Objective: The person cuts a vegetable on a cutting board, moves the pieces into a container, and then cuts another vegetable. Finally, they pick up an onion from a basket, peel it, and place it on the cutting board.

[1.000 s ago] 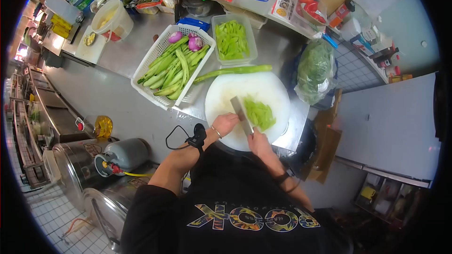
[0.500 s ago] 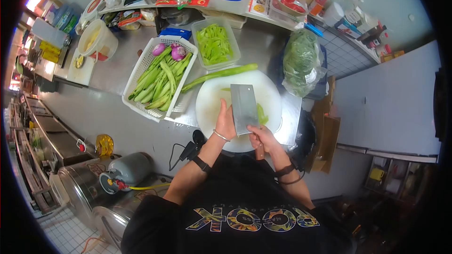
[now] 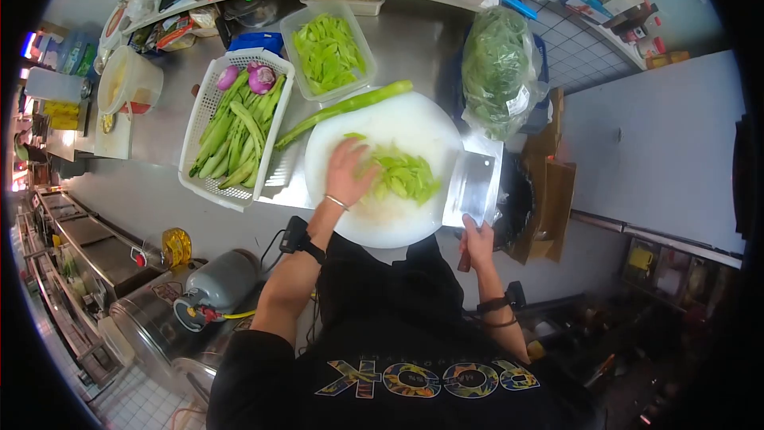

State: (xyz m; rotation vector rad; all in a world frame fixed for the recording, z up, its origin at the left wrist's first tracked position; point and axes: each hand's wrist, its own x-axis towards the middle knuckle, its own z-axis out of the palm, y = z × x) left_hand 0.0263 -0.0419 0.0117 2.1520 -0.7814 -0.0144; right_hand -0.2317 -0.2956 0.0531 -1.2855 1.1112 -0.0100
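Observation:
My left hand [image 3: 348, 173] lies flat with fingers spread on the round white cutting board [image 3: 414, 123], touching the left side of a pile of sliced green vegetable [image 3: 404, 175]. My right hand [image 3: 477, 240] grips the handle of a cleaver [image 3: 470, 188], held flat off the board's right edge. A long peeled green stem [image 3: 344, 111] lies along the board's far left rim.
A white basket [image 3: 208, 103] of green stems and two purple onions sits left of the board. Behind it is a clear tub [image 3: 329, 48] of green slices. A bag of leafy greens [image 3: 497, 72] stands at the right. A gas cylinder [image 3: 211, 289] is on the floor at the left.
The cleaver has swung from over the board's middle to its right edge. My left hand went from beside the blade onto the sliced pile, which now lies uncovered.

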